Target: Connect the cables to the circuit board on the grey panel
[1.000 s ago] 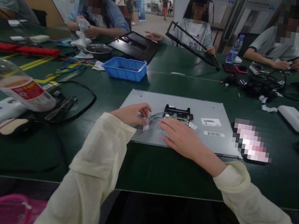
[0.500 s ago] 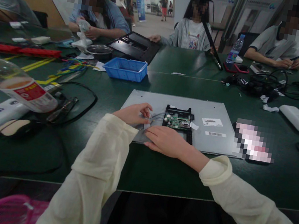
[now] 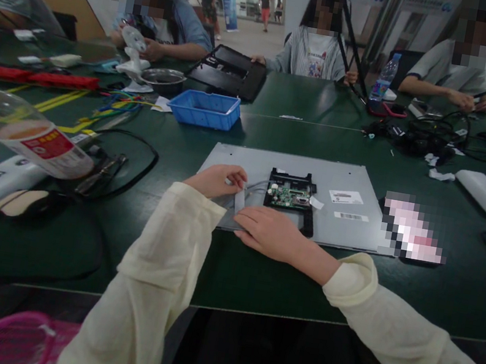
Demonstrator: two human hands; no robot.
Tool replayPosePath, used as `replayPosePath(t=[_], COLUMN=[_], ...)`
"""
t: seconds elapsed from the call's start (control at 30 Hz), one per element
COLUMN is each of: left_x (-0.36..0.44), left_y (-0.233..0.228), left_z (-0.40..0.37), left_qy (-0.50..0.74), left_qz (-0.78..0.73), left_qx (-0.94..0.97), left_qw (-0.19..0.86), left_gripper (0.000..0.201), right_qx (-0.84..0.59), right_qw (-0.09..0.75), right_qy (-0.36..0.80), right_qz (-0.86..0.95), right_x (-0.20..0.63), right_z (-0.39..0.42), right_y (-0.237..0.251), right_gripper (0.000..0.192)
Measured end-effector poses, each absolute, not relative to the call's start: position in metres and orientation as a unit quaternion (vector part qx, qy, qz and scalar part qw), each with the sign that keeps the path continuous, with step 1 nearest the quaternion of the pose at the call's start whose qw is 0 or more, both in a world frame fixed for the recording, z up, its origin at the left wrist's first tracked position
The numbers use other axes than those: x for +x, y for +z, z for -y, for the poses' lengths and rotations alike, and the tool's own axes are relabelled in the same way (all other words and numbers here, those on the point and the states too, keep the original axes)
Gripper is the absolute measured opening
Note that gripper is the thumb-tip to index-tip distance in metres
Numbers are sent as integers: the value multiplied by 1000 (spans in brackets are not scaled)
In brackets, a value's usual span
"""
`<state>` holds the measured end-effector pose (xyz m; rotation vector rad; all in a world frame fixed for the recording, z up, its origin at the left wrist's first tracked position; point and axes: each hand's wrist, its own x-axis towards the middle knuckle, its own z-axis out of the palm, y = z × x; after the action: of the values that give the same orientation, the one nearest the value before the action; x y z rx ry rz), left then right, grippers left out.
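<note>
Pale strip (image 3: pixel 238 201) is running near-to-far: left hand (image 3: pixel 218 180) is pinching its far end, right hand (image 3: pixel 270 230) is adjoining its near end, grip unclear.

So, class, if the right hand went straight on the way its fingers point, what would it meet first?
The right hand would probably meet the pale strip first, with the left sleeve beyond; depth is unclear, and hand and strip may be touching.

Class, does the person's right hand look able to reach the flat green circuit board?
Probably yes: the circuit board lies uncovered in its black rectangular frame, close to the right hand.
</note>
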<state>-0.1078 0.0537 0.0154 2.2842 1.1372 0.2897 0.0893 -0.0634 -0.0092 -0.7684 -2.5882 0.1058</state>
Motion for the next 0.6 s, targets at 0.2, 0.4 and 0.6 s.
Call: replayPosePath(t=[0.2,0.4,0.6], left_x=[-108,-105,-102], left_y=[13,16,11], left_z=[-54,-51,-53], left_qy=[113,125,135], left_qz=[-418,-426,-445], left_qx=[861,857,860], left_qw=[267,262,210], left_gripper=[34,30,21], right_qx=[-313,-314,-306], right_qw=[229,212,204], right_qy=[43,42,33], right_qz=[921,925,929], right_x=[88,89,88], right_z=[64,65,67], right_y=[-11,-10,-9], right_gripper=[43,44,41])
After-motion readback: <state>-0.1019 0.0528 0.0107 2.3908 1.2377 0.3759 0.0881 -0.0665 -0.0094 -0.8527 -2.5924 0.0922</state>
